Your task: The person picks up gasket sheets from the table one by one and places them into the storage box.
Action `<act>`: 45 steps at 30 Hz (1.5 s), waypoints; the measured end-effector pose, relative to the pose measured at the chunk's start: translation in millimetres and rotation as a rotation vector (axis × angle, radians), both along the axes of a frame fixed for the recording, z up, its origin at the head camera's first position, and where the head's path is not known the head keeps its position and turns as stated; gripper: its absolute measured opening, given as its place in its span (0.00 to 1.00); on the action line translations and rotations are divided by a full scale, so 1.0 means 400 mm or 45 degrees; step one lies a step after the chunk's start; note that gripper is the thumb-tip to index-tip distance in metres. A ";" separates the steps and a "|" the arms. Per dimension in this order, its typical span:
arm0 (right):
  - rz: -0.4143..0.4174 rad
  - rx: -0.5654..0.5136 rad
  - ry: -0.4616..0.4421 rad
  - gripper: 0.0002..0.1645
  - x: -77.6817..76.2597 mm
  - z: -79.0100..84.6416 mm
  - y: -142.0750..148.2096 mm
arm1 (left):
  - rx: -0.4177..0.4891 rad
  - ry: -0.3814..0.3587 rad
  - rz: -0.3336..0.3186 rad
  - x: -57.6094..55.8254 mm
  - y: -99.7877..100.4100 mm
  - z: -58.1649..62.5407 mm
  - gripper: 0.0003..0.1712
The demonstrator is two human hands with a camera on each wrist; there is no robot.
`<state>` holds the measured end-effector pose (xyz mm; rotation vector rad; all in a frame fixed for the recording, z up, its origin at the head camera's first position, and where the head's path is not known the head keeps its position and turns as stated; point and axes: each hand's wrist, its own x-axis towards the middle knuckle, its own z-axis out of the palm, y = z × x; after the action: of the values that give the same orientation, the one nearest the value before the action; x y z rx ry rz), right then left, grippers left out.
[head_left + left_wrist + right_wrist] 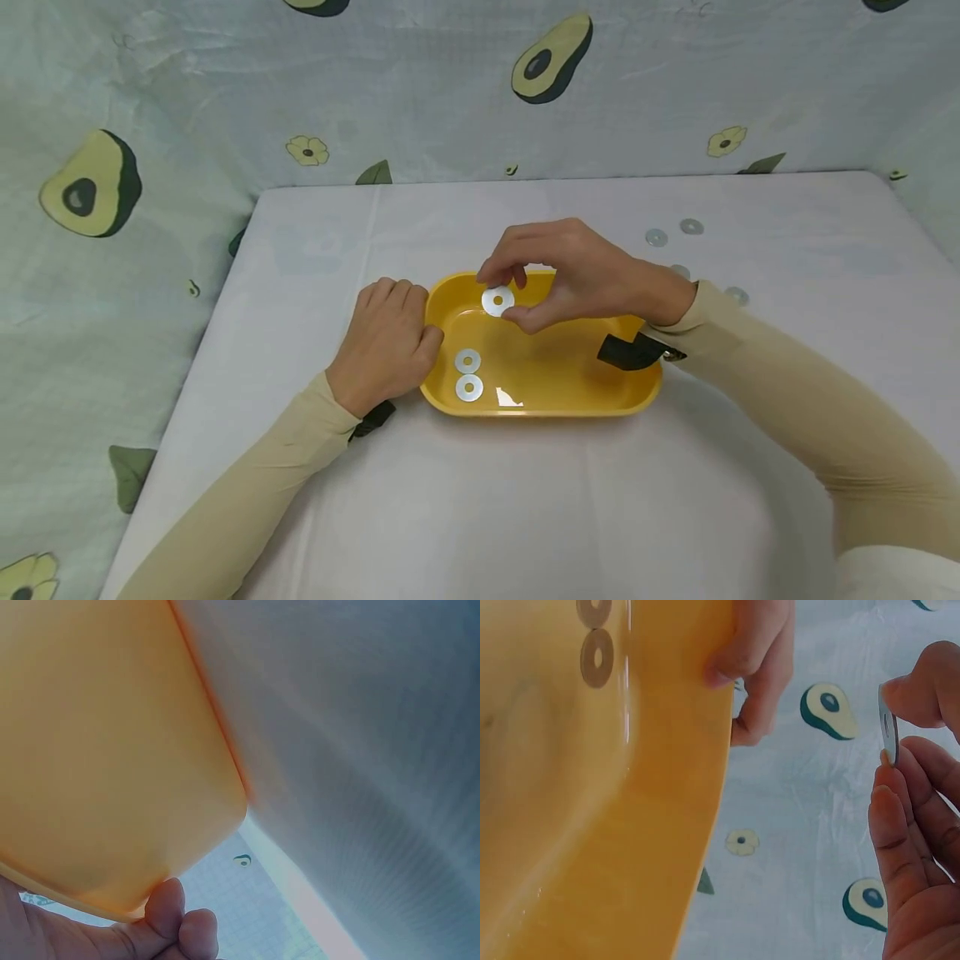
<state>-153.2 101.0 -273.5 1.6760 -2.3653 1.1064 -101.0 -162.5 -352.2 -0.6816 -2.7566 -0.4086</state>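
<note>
We see the left hand (390, 337) gripping the left end of the tray (555, 383), its thumb over the rim and its fingers curled against the outer side. The right hand (581, 275) grasps a washer (489, 302), pinched between thumb and fingertips; in the head view this part appears face-on over the far left portion of the tray, and in the right wrist view we see it nearly edge-on. The tray is yellow, oblong with rounded corners, and sits on the white cloth (525, 508). On its floor, near the left end, we locate the upper disc (459, 361) and the lower disc (461, 388), both flat, ring-shaped and set edge to edge or nearly so. Beside them we note a white patch of glare (507, 399). To the right, beyond the right forearm, loose rings (650, 239) lie on the cloth, one partly hidden by the arm. Both arms wear beige sleeves (262, 475), with a black strap (628, 353) at the right wrist. The printing we can make out is pictorial: avocados (562, 46), flowers (298, 148) and leaves on the pale curtain (427, 92).
</note>
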 end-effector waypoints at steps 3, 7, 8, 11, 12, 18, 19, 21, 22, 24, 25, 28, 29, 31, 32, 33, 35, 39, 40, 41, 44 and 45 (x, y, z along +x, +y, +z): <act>0.019 0.007 -0.024 0.19 -0.002 -0.007 -0.014 | -0.003 0.000 0.001 0.000 0.001 0.001 0.12; 0.056 0.005 -0.064 0.19 -0.003 -0.023 -0.033 | -0.007 -0.003 0.000 0.000 0.001 0.003 0.12; 0.067 0.004 -0.074 0.19 -0.004 -0.028 -0.037 | -0.007 -0.005 -0.001 0.000 0.001 0.003 0.12; 0.098 0.012 -0.100 0.19 -0.004 -0.042 -0.049 | -0.008 -0.008 0.000 0.001 0.002 0.003 0.13; 0.107 0.017 -0.107 0.18 -0.004 -0.046 -0.051 | -0.008 -0.008 0.001 0.001 0.001 0.003 0.13; 0.127 0.039 -0.136 0.19 -0.004 -0.066 -0.057 | -0.007 0.002 -0.002 0.001 0.002 0.002 0.13; 0.130 0.038 -0.139 0.19 -0.005 -0.069 -0.056 | -0.009 0.004 -0.003 0.001 0.003 0.002 0.12; 0.139 0.038 -0.150 0.19 -0.006 -0.076 -0.057 | -0.010 0.006 -0.003 0.001 0.003 0.002 0.12; 0.143 0.043 -0.156 0.19 -0.007 -0.080 -0.057 | -0.010 0.007 -0.003 0.000 0.003 0.002 0.12; 0.146 0.070 -0.180 0.18 -0.008 -0.089 -0.059 | -0.009 0.009 -0.001 0.000 0.002 0.002 0.12; 0.144 0.088 -0.188 0.18 -0.008 -0.093 -0.061 | -0.007 0.010 -0.001 0.001 0.002 0.002 0.12; 0.133 0.151 -0.214 0.18 -0.011 -0.105 -0.065 | -0.006 0.017 -0.004 0.001 0.001 0.002 0.12; 0.129 0.169 -0.223 0.18 -0.012 -0.108 -0.066 | -0.005 0.022 -0.005 0.001 0.001 0.001 0.12; 0.125 0.204 -0.239 0.18 -0.014 -0.112 -0.068 | -0.003 0.029 -0.009 0.001 0.001 0.002 0.12; 0.122 0.220 -0.248 0.17 -0.014 -0.113 -0.069 | -0.004 0.032 -0.010 0.001 0.000 0.003 0.12; 0.119 0.236 -0.255 0.17 -0.015 -0.115 -0.070 | -0.004 0.037 -0.010 0.001 0.000 0.003 0.12; 0.110 0.269 -0.271 0.17 -0.018 -0.121 -0.073 | -0.004 0.039 -0.010 0.001 0.000 0.003 0.12; 0.091 0.324 -0.272 0.16 -0.027 -0.134 -0.079 | -0.007 0.030 -0.008 0.001 -0.001 0.004 0.13; 0.086 0.336 -0.273 0.16 -0.030 -0.137 -0.081 | -0.007 0.024 -0.008 0.001 -0.001 0.004 0.12; 0.080 0.348 -0.270 0.17 -0.032 -0.139 -0.082 | -0.008 0.017 -0.008 0.001 0.000 0.004 0.12; 0.062 0.372 -0.258 0.17 -0.040 -0.148 -0.087 | -0.012 -0.006 -0.007 0.001 0.002 0.004 0.12; 0.055 0.378 -0.253 0.17 -0.042 -0.152 -0.089 | -0.015 -0.013 -0.006 0.001 0.002 0.004 0.12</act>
<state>-170.1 65.5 -334.1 1.7856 -2.7477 1.0128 -100.6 -161.6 -350.6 -0.6911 -2.7699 -0.3984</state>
